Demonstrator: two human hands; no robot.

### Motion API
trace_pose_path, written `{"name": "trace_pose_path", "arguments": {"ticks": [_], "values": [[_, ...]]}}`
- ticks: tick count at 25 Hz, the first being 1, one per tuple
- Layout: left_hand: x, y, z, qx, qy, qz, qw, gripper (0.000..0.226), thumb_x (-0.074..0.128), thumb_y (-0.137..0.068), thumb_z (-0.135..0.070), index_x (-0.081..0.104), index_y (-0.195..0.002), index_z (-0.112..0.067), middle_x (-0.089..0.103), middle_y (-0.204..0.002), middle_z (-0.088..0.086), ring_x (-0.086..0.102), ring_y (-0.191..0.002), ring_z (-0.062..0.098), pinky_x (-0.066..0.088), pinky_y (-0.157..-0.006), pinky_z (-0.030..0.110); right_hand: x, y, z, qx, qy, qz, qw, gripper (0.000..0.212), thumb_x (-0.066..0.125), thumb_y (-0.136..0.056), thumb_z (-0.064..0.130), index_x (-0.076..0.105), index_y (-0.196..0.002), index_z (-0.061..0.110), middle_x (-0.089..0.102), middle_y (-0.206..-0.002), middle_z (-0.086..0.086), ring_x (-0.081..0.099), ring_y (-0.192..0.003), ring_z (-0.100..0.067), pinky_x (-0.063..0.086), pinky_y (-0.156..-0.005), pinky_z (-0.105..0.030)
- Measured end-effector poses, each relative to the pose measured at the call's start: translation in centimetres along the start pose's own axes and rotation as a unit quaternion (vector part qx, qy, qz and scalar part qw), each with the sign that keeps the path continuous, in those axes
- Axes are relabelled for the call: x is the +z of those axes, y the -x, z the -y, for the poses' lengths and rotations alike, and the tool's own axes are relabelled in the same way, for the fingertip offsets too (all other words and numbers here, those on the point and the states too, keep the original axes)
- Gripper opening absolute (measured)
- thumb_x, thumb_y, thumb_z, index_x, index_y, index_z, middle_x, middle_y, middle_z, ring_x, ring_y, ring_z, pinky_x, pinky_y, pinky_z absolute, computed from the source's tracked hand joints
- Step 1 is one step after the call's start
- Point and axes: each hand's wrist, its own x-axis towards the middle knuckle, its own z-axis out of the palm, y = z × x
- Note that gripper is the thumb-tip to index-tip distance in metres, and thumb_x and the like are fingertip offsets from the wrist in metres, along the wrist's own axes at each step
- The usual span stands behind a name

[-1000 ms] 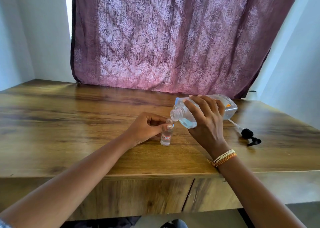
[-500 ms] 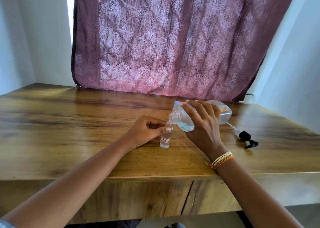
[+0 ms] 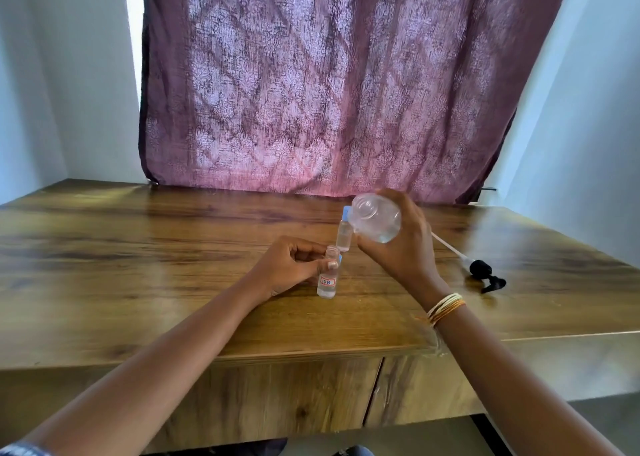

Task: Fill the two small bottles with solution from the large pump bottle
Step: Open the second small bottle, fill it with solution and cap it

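On the wooden table (image 3: 138,265) before the purple curtain (image 3: 329,81), my right hand (image 3: 405,248) grips the large bottle (image 3: 375,218), lifted up and right of the upright open labelled vial (image 3: 327,277) pinched in my left hand (image 3: 287,265), the capped vial (image 3: 344,234) just behind, the pump head (image 3: 485,275) aside.

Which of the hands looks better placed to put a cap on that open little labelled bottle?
Probably the left hand: it already grips the open small bottle by its neck. The right hand is occupied holding the large bottle.
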Motion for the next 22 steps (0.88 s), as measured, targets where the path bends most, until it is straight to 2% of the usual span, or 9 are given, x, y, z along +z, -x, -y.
{"name": "trace_pose_path", "arguments": {"ticks": [2,3,4,7,10,13,16,20,22], "values": [[0.0,0.1,-0.1,-0.006,0.009,0.003,1.0,0.018,0.072,-0.08,-0.006,0.074,-0.09,-0.021,0.077,-0.08,-0.01,0.072,-0.076,0.006,0.059,-0.065,0.022,-1.1,-1.1,0.5,0.053,-0.074,-0.021,0.996,0.064,0.087,-0.058,0.027,0.056,-0.114,0.021,0.065,-0.1,0.016,0.061,-0.089,0.005,0.048,-0.074,-0.014],[0.0,0.1,-0.2,-0.01,0.016,0.005,1.0,0.017,0.071,-0.081,-0.005,0.074,-0.09,-0.019,0.077,-0.079,-0.011,0.072,-0.075,0.005,0.058,-0.062,0.02,-1.7,-1.8,0.7,0.082,-0.1,-0.023,0.991,0.063,0.089,-0.058,0.021,0.056,-0.112,0.021,0.064,-0.097,0.018,0.061,-0.085,0.007,0.047,-0.071,-0.008],[0.0,0.2,-0.3,-0.011,0.023,0.007,1.0,0.017,0.071,-0.081,-0.004,0.073,-0.091,-0.017,0.077,-0.078,-0.011,0.072,-0.074,0.004,0.056,-0.06,0.018,-2.1,-2.3,0.7,0.116,-0.128,-0.014,0.985,0.064,0.09,-0.058,0.018,0.055,-0.111,0.021,0.065,-0.097,0.015,0.062,-0.086,0.004,0.048,-0.073,-0.01],[0.0,0.4,-0.5,-0.005,0.034,0.014,0.999,0.019,0.068,-0.082,0.0,0.072,-0.094,-0.013,0.076,-0.074,-0.012,0.072,-0.07,0.003,0.054,-0.057,0.015,-2.7,-3.1,0.4,0.209,-0.245,0.022,0.947,0.067,0.089,-0.061,0.007,0.054,-0.118,0.014,0.07,-0.104,-0.003,0.071,-0.091,-0.02,0.059,-0.08,-0.034],[0.0,0.4,-0.5,-0.002,0.026,0.017,1.0,0.02,0.068,-0.083,-0.001,0.071,-0.096,-0.015,0.076,-0.075,-0.013,0.072,-0.071,0.003,0.055,-0.058,0.015,-2.7,-3.3,-0.1,0.25,-0.292,0.021,0.923,0.06,0.088,-0.062,0.006,0.055,-0.11,0.016,0.071,-0.106,-0.01,0.072,-0.093,-0.028,0.058,-0.086,-0.049],[-0.1,0.3,-0.3,-0.008,0.022,0.013,1.0,0.019,0.068,-0.082,-0.001,0.072,-0.092,-0.017,0.076,-0.076,-0.013,0.072,-0.072,0.004,0.057,-0.059,0.017,-2.9,-3.4,-0.6,0.272,-0.319,0.038,0.907,0.076,0.091,-0.053,0.02,0.051,-0.117,0.011,0.071,-0.106,-0.012,0.073,-0.091,-0.029,0.058,-0.086,-0.053],[-0.1,0.3,-0.2,-0.01,0.01,0.013,1.0,0.022,0.07,-0.081,-0.001,0.073,-0.087,-0.022,0.076,-0.075,-0.011,0.073,-0.072,0.006,0.059,-0.061,0.019,-2.9,-3.1,-1.7,0.261,-0.324,0.069,0.906,0.093,0.094,-0.049,0.03,0.046,-0.126,0.015,0.067,-0.115,-0.014,0.071,-0.099,-0.03,0.058,-0.086,-0.052],[-0.2,0.1,0.0,0.004,-0.047,0.002,0.999,0.024,0.08,-0.072,-0.012,0.076,-0.083,-0.032,0.078,-0.087,0.001,0.073,-0.085,0.021,0.059,-0.079,0.035,-2.4,0.6,-4.1,0.285,-0.265,0.121,0.913,0.107,0.098,-0.043,0.033,0.039,-0.131,0.019,0.066,-0.121,-0.008,0.069,-0.106,-0.023,0.058,-0.087,-0.049],[-0.2,0.2,0.0,0.005,-0.058,0.001,0.998,0.025,0.081,-0.071,-0.01,0.075,-0.083,-0.032,0.077,-0.083,-0.006,0.073,-0.083,0.014,0.058,-0.079,0.03,-1.7,2.9,-5.0,0.29,-0.225,0.153,0.917,0.111,0.099,-0.038,0.038,0.041,-0.132,0.019,0.067,-0.121,-0.002,0.067,-0.109,-0.019,0.057,-0.091,-0.048]]}}
